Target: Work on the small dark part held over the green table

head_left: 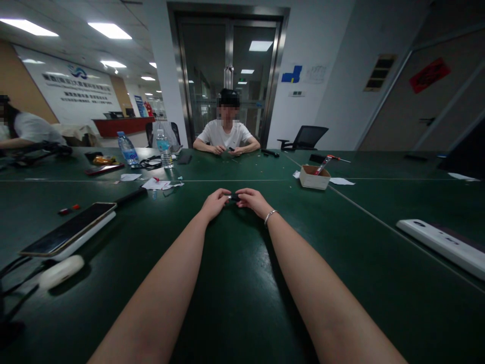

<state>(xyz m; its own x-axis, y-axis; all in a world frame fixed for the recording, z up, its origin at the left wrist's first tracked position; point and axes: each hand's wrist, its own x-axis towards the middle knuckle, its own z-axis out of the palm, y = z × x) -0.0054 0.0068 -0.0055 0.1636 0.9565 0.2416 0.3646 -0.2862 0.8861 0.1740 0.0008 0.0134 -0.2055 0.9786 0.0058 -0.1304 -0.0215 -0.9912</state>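
Fingers (223,191) of the left hand (214,205) and right hand (256,201), nearly closed, pinch one small dark object (235,198), two bottles (164,149) beyond.

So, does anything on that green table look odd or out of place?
Only mild untidiness: loose white papers lie strewn near the two bottles. No spill shows. The dark piece between left hand and right hand is too small to judge.

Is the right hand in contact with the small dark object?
Touching: the head view shows the right hand pinching one end of the small dark object.
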